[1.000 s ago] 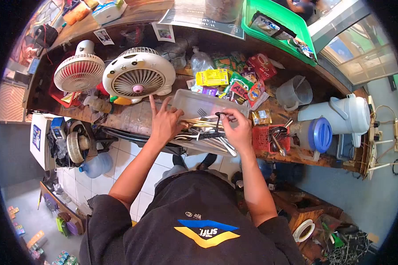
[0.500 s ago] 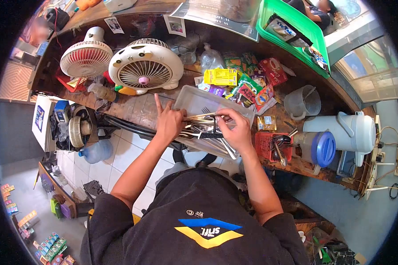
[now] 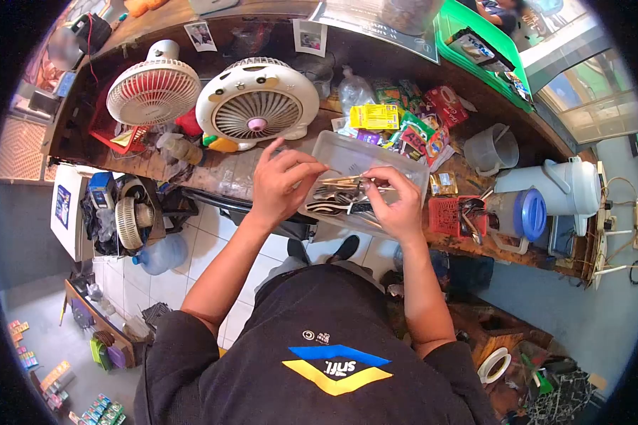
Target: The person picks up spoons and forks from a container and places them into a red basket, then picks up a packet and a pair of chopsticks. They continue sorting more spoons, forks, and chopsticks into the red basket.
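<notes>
cutlery tray (image 3: pixel 344 150), sachets (image 3: pixel 412 133) behind, fan (image 3: pixel 256 106) near

Bare left arm (image 3: pixel 227 273), short black fabric sleeve (image 3: pixel 181 358): reaching forward; left hand (image 3: pixel 283 184), fingertips pinched, one finger standing apart. Bare right arm (image 3: pixel 427 297), matching sleeve (image 3: pixel 443 372): reaching forward; right hand (image 3: pixel 400 202), thumb and forefinger bent towards the left hand

White tiles (image 3: pixel 169 287) lie below the near edge of the bench (image 3: pixel 220 178); a bright window (image 3: pixel 581 99) stands past its far right corner.
</notes>
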### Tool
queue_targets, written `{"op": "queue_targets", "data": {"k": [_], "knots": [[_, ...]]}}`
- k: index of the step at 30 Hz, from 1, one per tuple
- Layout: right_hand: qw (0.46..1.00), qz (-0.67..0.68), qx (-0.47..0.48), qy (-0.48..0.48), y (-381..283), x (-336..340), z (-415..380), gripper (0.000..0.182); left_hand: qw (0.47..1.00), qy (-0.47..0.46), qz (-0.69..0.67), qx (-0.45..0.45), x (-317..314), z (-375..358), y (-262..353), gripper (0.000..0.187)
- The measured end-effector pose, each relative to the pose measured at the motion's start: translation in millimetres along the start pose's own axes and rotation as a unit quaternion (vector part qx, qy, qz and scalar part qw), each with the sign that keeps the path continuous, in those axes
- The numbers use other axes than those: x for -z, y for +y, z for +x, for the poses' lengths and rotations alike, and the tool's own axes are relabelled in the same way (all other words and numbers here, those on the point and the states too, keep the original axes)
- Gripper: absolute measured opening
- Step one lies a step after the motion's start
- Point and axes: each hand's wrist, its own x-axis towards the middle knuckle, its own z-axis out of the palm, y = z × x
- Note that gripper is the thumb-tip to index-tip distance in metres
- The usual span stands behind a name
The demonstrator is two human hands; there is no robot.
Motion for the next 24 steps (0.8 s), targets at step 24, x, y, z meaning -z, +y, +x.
{"op": "queue_targets", "data": {"k": [24], "knots": [[0.938, -0.031, 0.04, 0.344, -10.4, 187.3, -86.3, 0.016, 0.958, 0.046, -0.188, -0.21, -69.5, 109.5, 126.4, 0.025]]}}
